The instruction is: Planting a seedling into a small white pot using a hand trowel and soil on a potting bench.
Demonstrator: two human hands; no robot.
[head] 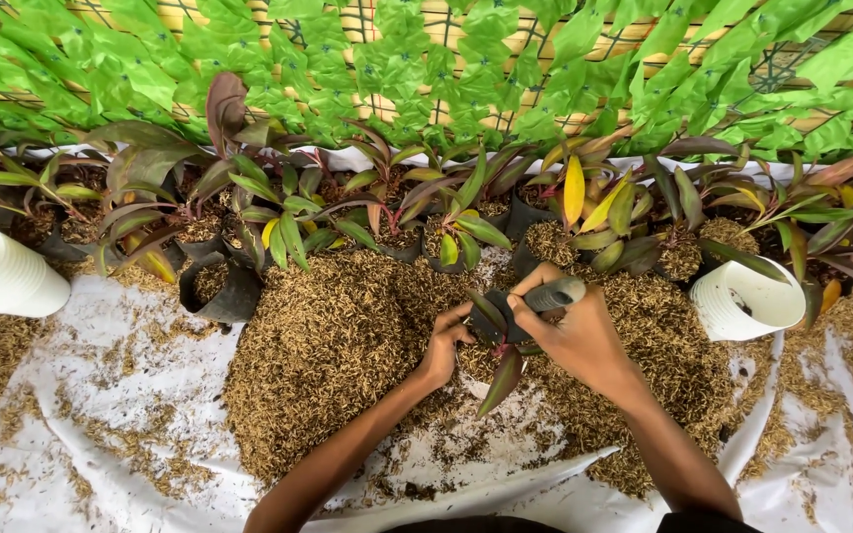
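From my feed, the small black grow bag (499, 331) sits at the centre of the husk heap (328, 345), holding a purple-leaved seedling (502, 380) whose longest leaf hangs toward the camera. My left hand (442, 347) is curled round the bag's near-left side, fingers closed on its rim. My right hand (573, 334) is closed on a grey cylindrical handle (556, 293), most likely a scoop or trowel, held right above the bag's mouth.

I'd judge the work well along: a long row of potted seedlings (278, 222) in black bags already stands against the green leaf screen (426, 59), while the one in hand looks only partly filled, and plenty of husk remains on the white sheet (130, 395). A stack of white cups (2, 274) lies on its side at far left, and another white cup (750, 296) lies tipped to the right, near the row.

The tool's working end is hidden behind my right hand, so I cannot say what it is. The fill level in the bag is covered by fingers and leaves. Both forearms are cut off at the bottom edge
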